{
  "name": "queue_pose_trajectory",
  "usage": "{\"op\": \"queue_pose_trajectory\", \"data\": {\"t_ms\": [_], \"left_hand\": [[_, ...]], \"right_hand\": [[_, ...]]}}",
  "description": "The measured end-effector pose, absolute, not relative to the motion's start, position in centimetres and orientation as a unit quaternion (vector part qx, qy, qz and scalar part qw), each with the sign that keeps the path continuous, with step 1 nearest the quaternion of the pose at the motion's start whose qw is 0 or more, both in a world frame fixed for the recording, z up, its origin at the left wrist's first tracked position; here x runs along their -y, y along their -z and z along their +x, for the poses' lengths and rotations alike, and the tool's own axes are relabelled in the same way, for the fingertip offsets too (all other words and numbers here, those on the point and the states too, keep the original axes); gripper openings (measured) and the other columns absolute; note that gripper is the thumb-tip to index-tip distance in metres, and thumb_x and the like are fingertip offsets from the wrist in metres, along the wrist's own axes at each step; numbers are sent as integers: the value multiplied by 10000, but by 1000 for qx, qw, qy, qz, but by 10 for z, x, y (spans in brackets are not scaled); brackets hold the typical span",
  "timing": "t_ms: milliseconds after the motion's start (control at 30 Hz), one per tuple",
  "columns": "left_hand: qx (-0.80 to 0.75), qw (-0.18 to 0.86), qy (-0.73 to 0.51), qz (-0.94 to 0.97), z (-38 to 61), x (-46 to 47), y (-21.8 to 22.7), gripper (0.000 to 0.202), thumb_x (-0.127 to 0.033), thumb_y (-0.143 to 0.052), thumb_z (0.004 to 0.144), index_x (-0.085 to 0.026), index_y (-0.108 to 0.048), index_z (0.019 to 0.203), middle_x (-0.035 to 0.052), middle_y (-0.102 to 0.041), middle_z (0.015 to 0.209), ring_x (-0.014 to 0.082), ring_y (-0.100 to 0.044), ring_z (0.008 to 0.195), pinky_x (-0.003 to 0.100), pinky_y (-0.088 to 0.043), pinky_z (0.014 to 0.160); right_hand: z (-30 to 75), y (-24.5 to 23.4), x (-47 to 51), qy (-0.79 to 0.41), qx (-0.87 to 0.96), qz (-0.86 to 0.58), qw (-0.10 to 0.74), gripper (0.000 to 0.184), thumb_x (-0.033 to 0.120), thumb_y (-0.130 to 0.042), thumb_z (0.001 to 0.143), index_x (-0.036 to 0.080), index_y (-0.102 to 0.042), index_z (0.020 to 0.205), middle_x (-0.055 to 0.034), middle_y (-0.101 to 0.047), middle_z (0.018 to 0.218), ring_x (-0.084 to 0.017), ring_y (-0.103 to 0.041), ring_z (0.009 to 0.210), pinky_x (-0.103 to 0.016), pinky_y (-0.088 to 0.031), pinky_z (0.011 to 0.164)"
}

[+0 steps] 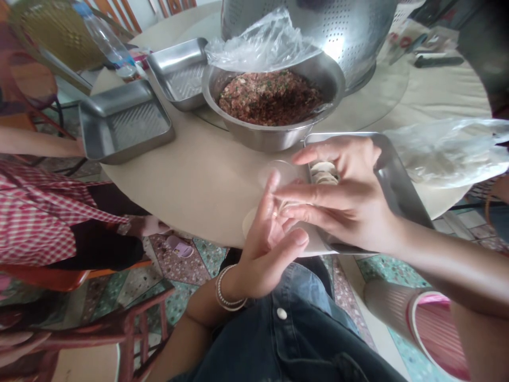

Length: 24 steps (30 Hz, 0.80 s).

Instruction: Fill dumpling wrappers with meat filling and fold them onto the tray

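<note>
My right hand (353, 193) reaches in from the right with its back up. Its thumb and index finger pinch the pale edge of a thin dough wrapper (296, 203); fingers hide most of it. Under these fingertips my left hand (264, 239) is turned palm up, thumb spread away and fingers stretched out. Whether the left fingers touch the wrapper is hard to see. Behind my right hand, several pale dumplings (324, 172) lie in a metal tray (397, 164). A flat, pale round piece (248, 220) shows on the table beside my left hand.
A steel bowl (274, 139) of minced meat filling (270, 98) stands ahead, plastic film over its back rim. Two metal trays (127, 124) are at left, a large colander (358, 32) behind. A plastic bag (449, 151) lies right. A person in a checked shirt (40, 212) sits left.
</note>
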<state>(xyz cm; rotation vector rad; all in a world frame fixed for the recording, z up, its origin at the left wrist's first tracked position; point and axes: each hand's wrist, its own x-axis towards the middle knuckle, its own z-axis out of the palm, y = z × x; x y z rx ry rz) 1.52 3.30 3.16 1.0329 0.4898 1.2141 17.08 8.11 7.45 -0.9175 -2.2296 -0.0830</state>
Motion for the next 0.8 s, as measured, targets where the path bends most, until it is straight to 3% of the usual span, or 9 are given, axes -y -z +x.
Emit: {"op": "queue_pose_trajectory", "data": {"t_ms": [67, 200, 300, 367, 467, 667, 733, 800], "left_hand": [[-252, 651, -541, 469, 12, -36, -32, 644, -195, -549, 924, -411, -301, 1477, -26, -473, 1491, 218, -366, 1429, 463, -340, 1185], [-296, 566, -546, 543, 3, -42, -28, 478, -170, -623, 873, -325, -564, 1320, 9, -618, 1343, 211, -530, 1300, 390, -420, 1132], [-322, 548, -535, 556, -2, -43, -25, 424, -180, -661, 848, -301, -625, 1252, 36, -701, 1201, 199, -679, 1049, 343, -576, 908], [-327, 557, -524, 555, -2, -42, -25, 422, -194, -646, 860, -287, -613, 1270, 44, -743, 1061, 185, -709, 890, 321, -603, 763], [-346, 528, -519, 577, -1, -43, -28, 372, -193, -622, 869, -251, -635, 1236, 40, -734, 1035, 202, -691, 939, 335, -582, 825], [-316, 476, -535, 622, 5, -45, -31, 337, -126, -676, 797, -231, -661, 1116, 21, -706, 1087, 210, -674, 976, 324, -568, 856], [-327, 474, -553, 602, 6, -45, -29, 298, -130, -669, 812, -227, -683, 1094, 43, -704, 1113, 202, -681, 976, 330, -574, 865], [-329, 488, -566, 578, 5, -44, -28, 247, -166, -621, 866, -243, -688, 1091, 44, -691, 1150, 145, -701, 829, 281, -601, 742]], "right_hand": [[171, -76, -81, 7, 860, -347, 374, 132, 367, -616, 888, 367, -739, 937, -7, -574, 1076, -220, -532, 1065, -455, -370, 924], [171, -81, -78, -37, 859, -328, 393, 172, 347, -578, 910, 381, -746, 899, -21, -528, 917, -198, -526, 1015, -430, -412, 904], [171, -87, -75, -48, 865, -329, 377, 161, 334, -587, 904, 373, -744, 896, -22, -512, 924, -202, -518, 1020, -444, -409, 906], [170, -89, -74, -48, 870, -324, 368, 152, 368, -596, 896, 365, -730, 968, -23, -532, 977, -214, -520, 1027, -478, -394, 906], [166, -88, -73, -36, 882, -310, 354, 192, 425, -623, 869, 359, -715, 1025, -24, -584, 1038, -232, -530, 1064, -482, -369, 900], [158, -86, -71, -6, 888, -299, 350, 162, 317, -554, 936, 296, -701, 872, 20, -620, 962, -196, -552, 1056, -449, -347, 911], [163, -89, -64, -10, 889, -311, 336, 144, 355, -567, 920, 294, -689, 966, -6, -597, 1075, -225, -531, 1118, -463, -375, 941], [171, -87, -50, -42, 877, -349, 328, 395, 494, -558, 890, 300, -592, 1232, -55, -526, 1236, -270, -480, 1216, -494, -396, 1012]]}}
